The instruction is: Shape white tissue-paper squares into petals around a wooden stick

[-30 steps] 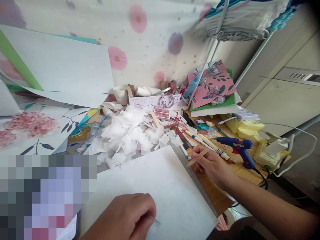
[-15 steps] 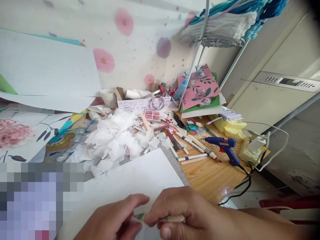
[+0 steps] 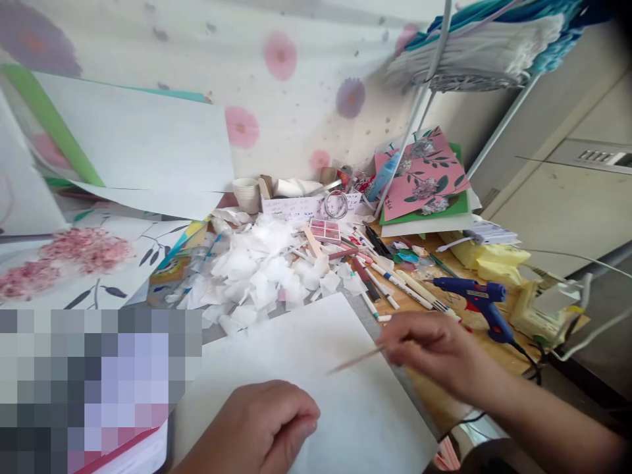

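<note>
My right hand [image 3: 429,352] is raised over the right edge of a white paper sheet [image 3: 365,421]. It pinches one end of a thin wooden stick [image 3: 353,362], whose free end points left and down above the paper. Lower down, my left hand [image 3: 261,424] is over the same sheet with its thumb and curled fingers pressed together. Whatever lies between those fingertips is hidden. The two hands are apart, and the stick's tip is up and to the right of the left hand.
Behind the sheet are a heap of white paper scraps [image 3: 261,257] and several pens [image 3: 402,286]. A blue glue gun [image 3: 474,296] lies at the right. A pink paint palette [image 3: 324,230] and stacked paper cups [image 3: 245,195] stand behind. A phone [image 3: 155,454] is at lower left.
My hands were close together at the bottom, with a small green piece between them. My right hand has moved up and right with the stick, away from my left. The view has turned left.
</note>
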Demonstrator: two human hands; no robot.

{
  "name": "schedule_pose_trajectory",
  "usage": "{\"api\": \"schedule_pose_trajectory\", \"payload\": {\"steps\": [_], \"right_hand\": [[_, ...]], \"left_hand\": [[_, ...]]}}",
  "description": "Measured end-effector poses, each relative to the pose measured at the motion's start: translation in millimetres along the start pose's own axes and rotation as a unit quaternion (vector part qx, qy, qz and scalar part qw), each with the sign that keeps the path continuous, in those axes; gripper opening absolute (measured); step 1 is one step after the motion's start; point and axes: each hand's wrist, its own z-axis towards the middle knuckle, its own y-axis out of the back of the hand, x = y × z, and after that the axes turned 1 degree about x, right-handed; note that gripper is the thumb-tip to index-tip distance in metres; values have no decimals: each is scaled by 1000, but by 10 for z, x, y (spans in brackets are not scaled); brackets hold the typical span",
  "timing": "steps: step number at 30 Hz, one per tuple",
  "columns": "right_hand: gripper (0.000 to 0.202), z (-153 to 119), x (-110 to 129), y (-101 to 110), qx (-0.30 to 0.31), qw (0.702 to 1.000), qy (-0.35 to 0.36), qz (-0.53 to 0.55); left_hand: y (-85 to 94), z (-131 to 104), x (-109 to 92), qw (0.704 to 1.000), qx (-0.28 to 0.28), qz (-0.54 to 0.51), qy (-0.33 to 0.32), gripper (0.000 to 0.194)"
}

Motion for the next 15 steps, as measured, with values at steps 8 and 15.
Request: {"api": "schedule_pose_trajectory", "payload": {"steps": [8,15], "right_hand": [[29,170,-695,528,-97,963,-143,-207],[12,-91,-613,606,31,946,-52,-320]], "left_hand": [[-26,-18,-22,999,7,-11,49,18],[-26,-43,-47,998,-3,-4,58,19]]}}
